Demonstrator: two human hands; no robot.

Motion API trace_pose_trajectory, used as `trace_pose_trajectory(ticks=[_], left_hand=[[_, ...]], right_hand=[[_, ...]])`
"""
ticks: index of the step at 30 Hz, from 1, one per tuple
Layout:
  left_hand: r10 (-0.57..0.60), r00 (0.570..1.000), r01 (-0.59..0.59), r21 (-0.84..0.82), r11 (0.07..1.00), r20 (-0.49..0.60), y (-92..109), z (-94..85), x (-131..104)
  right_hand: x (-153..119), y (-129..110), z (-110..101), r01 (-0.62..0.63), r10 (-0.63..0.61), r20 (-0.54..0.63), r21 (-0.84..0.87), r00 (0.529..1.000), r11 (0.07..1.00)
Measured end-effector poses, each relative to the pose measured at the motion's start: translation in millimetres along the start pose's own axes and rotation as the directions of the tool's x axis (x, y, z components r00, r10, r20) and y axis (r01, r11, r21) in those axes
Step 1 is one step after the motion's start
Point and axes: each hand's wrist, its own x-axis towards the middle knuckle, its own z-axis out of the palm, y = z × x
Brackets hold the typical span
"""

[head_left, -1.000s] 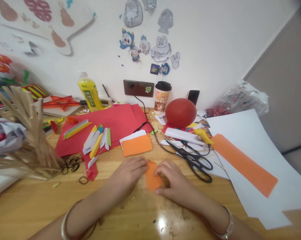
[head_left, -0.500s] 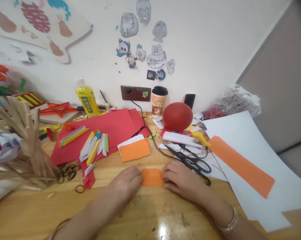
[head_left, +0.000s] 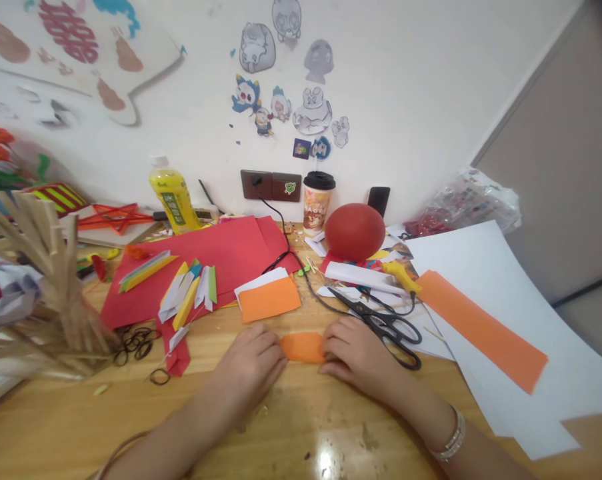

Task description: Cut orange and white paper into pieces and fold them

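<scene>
Between my two hands is a small piece of orange paper (head_left: 302, 347), gripped at its two short ends just over the table. My left hand (head_left: 255, 360) closes on its left end, fingers together. At the right end, my right hand (head_left: 353, 350) pinches it with bent fingers; the fingertips are partly hidden. Just beyond lies an orange paper rectangle (head_left: 271, 300) on top of white paper. Black scissors (head_left: 381, 323) rest right behind my right hand, blades pointing to the upper left.
Red paper sheets (head_left: 231, 250) carry folded paper strips (head_left: 187, 310). A bundle of wooden sticks (head_left: 55, 280) stands left. A red balloon (head_left: 355, 232), lidded cup (head_left: 319, 203) and yellow-drink bottle (head_left: 173, 197) line the wall. An orange strip (head_left: 481, 330) lies on white paper (head_left: 525, 313) at right.
The orange paper between my hands has tilted and looks a little narrower from front to back. Both hands have shifted slightly, the right one a bit up and left.
</scene>
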Motion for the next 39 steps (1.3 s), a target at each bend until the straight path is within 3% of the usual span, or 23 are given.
trace_pose_trajectory(ticks=[8,18,26,30,33,39], left_hand=[[-0.154,0.986,0.159,-0.079,0.984,0.07,0.8,1.6,-1.4],[-0.307,0.944,0.304,0.039,0.952,0.118,6.7,2.8,8.6],[-0.236,0.97,0.222,0.182,0.958,0.062,6.7,9.1,7.2],[-0.041,0.999,0.032,0.25,0.968,0.033,9.3,5.0,4.8],[0.075,0.994,-0.096,0.347,0.933,0.074,11.2,-0.3,2.5],[0.018,0.994,-0.066,0.47,0.88,0.106,16.4,-5.0,-5.2]], right_hand=[[4.2,-6.6,-1.3,-0.19,0.19,0.008,0.099,0.982,0.977],[8.6,-15.9,5.7,-0.386,0.39,-0.026,0.088,0.921,0.918],[10.3,-19.4,10.9,-0.442,0.448,-0.075,0.083,0.891,0.893],[9.3,-18.4,12.4,-0.449,0.454,-0.078,0.076,0.887,0.89],[8.3,-17.7,12.8,-0.451,0.455,-0.084,0.064,0.887,0.89],[7.6,-16.9,12.8,-0.476,0.481,-0.054,0.081,0.875,0.876]])
